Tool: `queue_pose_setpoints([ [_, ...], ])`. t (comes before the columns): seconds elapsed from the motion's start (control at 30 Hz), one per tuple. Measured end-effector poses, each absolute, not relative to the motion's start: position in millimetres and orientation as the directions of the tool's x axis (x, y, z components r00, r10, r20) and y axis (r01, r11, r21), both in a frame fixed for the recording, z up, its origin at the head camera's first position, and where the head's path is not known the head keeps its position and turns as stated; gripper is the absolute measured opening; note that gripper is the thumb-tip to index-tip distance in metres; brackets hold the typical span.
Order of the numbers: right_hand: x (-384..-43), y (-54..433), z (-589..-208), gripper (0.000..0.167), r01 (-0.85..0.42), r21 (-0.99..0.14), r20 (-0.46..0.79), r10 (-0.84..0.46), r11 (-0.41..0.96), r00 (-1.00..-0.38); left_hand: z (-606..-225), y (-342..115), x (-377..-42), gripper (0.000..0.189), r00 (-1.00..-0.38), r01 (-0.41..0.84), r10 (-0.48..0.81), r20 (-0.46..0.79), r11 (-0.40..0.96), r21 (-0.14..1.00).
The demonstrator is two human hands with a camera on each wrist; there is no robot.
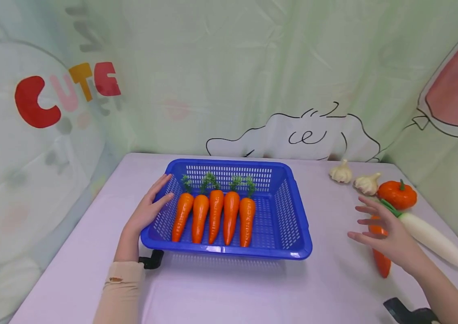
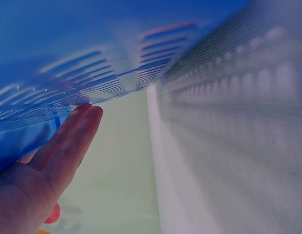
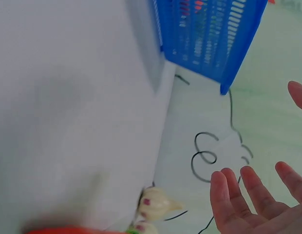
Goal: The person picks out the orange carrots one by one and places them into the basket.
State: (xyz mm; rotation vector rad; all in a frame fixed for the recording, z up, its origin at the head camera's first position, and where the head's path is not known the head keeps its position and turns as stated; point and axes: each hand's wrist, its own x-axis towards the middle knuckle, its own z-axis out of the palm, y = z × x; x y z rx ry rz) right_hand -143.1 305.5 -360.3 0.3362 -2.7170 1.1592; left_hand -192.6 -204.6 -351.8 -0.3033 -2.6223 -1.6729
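A blue plastic basket (image 1: 253, 253) stands on the table, and several orange carrots (image 1: 231, 216) with green tops lie side by side in it. At the basket's left rim is my left hand (image 1: 149, 209), its fingers straight. The left wrist view shows these fingers (image 2: 75, 141) along the basket's outer side; the thumb is mostly hidden there. My right hand (image 1: 387, 236) is to the right of the basket, fingers spread and nothing in them. Partly behind it lies a carrot-shaped orange vegetable (image 1: 382, 263), its upper part hidden.
Two garlic bulbs (image 1: 341, 172) lie at the back right, near a small orange pumpkin (image 1: 397, 194). A white radish (image 1: 433, 238) with a green top lies along the table's right side. A printed curtain (image 1: 196, 67) hangs behind the table.
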Motion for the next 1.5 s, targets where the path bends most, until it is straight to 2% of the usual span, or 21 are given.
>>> queue_pose_setpoints([
  [0.57,-142.2,334.8,-386.7,0.080,-0.090,-0.682,0.106,-0.023,0.726,-0.994,-347.2,-203.7,-193.5,0.054,-0.980,0.170,0.162,0.112,0.409,0.897],
  [0.8,-145.6,346.7,-395.5,0.081,-0.064,-0.677,0.094,0.000,0.733,-0.996,-349.3,-205.0,-192.2,0.054,-0.983,0.160,0.153,0.105,0.412,0.897],
  [1.13,-150.1,364.4,-402.5,0.080,0.032,-0.647,-0.003,0.039,0.762,-0.999,-350.2,-204.8,-191.2,0.055,-0.982,0.160,0.153,0.106,0.405,0.900],
  [1.33,-155.5,370.3,-404.4,0.087,0.048,-0.596,-0.054,0.019,0.801,-0.998,-349.9,-204.7,-191.1,0.055,-0.984,0.154,0.149,0.101,0.408,0.900],
  [1.5,-157.4,374.7,-408.7,0.096,0.105,-0.614,-0.147,0.017,0.782,-0.989,-350.5,-204.6,-191.4,0.054,-0.984,0.154,0.148,0.101,0.407,0.900],
])
